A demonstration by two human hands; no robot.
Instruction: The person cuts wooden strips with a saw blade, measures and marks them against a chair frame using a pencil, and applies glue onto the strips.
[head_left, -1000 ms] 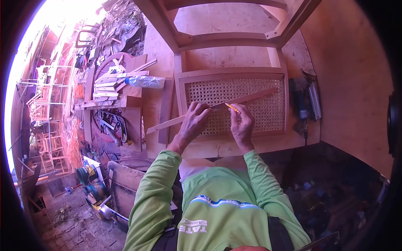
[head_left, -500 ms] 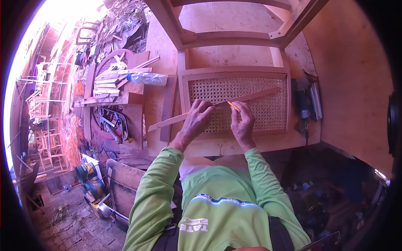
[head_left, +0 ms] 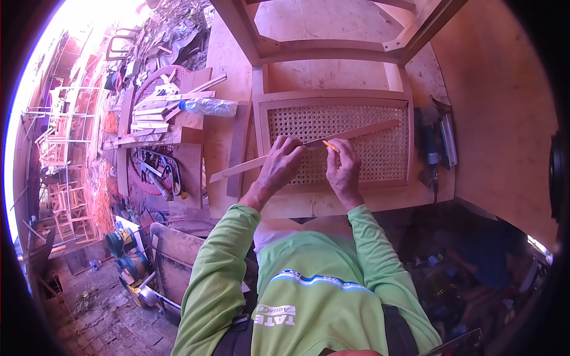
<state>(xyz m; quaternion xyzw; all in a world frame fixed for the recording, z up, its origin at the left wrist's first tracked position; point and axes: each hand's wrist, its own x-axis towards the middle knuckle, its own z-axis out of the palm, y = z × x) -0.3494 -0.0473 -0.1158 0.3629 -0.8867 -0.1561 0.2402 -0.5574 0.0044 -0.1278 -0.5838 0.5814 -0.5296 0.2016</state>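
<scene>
A long thin wooden strip (head_left: 368,129) lies slanted over the woven cane panel (head_left: 332,118) of a wooden frame (head_left: 259,127). My left hand (head_left: 280,164) is closed round the middle of the strip, whose left end sticks out past the frame. Just right of it, my right hand (head_left: 344,168) pinches a short yellow pencil (head_left: 331,146), its tip at the strip's edge. The small gap between the two hands shows cane and a dark spot that I cannot make out.
Upright wooden legs and rails (head_left: 332,50) rise beyond the panel. A power tool (head_left: 431,148) lies at the right. Leftward are a plastic bottle (head_left: 211,107), a pile of wood offcuts (head_left: 151,118) and a loose board (head_left: 238,148). Machinery (head_left: 133,264) stands lower left.
The pencil in my right hand has tilted flatter, with its tip slightly further left. The view has shifted a little; my left hand stays on the strip.
</scene>
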